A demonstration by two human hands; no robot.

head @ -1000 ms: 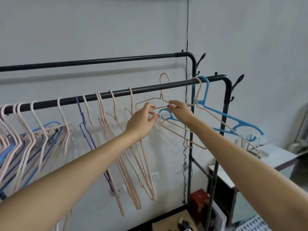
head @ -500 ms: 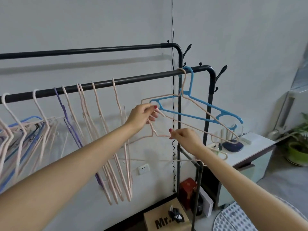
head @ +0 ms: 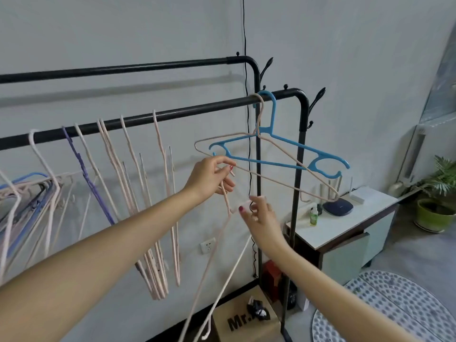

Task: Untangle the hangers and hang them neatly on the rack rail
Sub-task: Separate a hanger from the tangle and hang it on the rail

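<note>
Right now, in the head view, the left hand (head: 212,177) pinches the neck of a loose pink hanger (head: 223,233) whose frame dangles down toward the floor, off the rail. The right hand (head: 261,218) sits just below it, fingers loosely spread around the hanger's shoulder bend; whether that grip is actually clamped on the wire I cannot tell. On the front rail (head: 172,114), at its right end, a blue hanger (head: 272,156) and a second pink hanger (head: 266,177) hang overlapped, skewed toward the viewer.

The risk I see: lifting the loose hanger could snag its hook on that overlapped pair (they sit just right of the left hand) and drag them askew or off.

For open room, bare rail lies between the row of pink hangers (head: 138,169) at left and the blue one; the rack post (head: 297,193) bounds the right.
</note>
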